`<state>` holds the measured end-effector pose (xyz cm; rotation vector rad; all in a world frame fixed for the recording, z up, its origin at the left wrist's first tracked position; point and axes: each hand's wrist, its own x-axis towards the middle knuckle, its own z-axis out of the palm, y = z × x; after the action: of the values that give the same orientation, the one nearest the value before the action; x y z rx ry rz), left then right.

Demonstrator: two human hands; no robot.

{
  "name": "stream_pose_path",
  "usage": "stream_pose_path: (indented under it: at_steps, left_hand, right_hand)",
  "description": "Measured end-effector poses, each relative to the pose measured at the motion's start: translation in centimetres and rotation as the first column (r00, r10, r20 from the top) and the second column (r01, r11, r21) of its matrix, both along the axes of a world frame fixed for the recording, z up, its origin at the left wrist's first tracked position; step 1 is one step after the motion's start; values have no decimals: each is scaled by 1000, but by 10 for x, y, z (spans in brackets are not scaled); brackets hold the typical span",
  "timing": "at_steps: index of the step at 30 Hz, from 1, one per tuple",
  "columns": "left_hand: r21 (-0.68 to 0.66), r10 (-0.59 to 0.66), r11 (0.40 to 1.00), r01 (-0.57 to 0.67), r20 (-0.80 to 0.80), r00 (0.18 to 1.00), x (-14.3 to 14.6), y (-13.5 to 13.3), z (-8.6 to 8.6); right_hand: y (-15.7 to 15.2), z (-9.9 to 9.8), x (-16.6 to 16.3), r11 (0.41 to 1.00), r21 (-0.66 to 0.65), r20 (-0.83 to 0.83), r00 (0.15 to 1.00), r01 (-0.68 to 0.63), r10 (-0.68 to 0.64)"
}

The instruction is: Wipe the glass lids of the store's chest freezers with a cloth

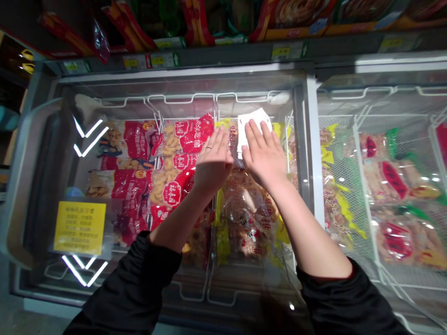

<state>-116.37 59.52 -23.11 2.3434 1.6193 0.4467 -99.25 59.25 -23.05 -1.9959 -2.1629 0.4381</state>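
My right hand [264, 151] lies flat with its fingers a little apart, pressing a folded white wipe [247, 122] against the clear glass lid [258, 284] of a chest freezer. Whether the wipe is paper or cloth I cannot tell. Just left of it, my left hand [214, 158] rests palm down with straight fingers and a thin ring, and nothing shows in its grasp. Under the glass lie red snack packs [174, 186] and clear bags with yellow edges [249, 209], partly hidden by my hands and forearms.
At the lid's left end are a curved handle [14, 186] and a yellow notice [79, 228]. White wire baskets [190, 98] divide the freezer inside. A metal frame [314, 153] separates a second compartment of bagged food [398, 181]. Boxed goods [300, 16] line a shelf behind.
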Motion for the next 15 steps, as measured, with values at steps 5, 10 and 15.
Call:
stream_pose_path:
  at_steps: [5, 10, 15]
  left_hand:
    - [1, -20, 1000, 20, 19, 1000, -3, 3, -3]
    - [21, -21, 1000, 20, 21, 1000, -4, 4, -7]
    - [10, -15, 1000, 15, 6, 1000, -2, 4, -4]
  right_hand:
    - [45, -3, 19, 999, -8, -13, 999, -31, 31]
    - [33, 0, 43, 996, -7, -6, 996, 89, -89]
    - [-3, 1, 18, 998, -29, 17, 998, 57, -56]
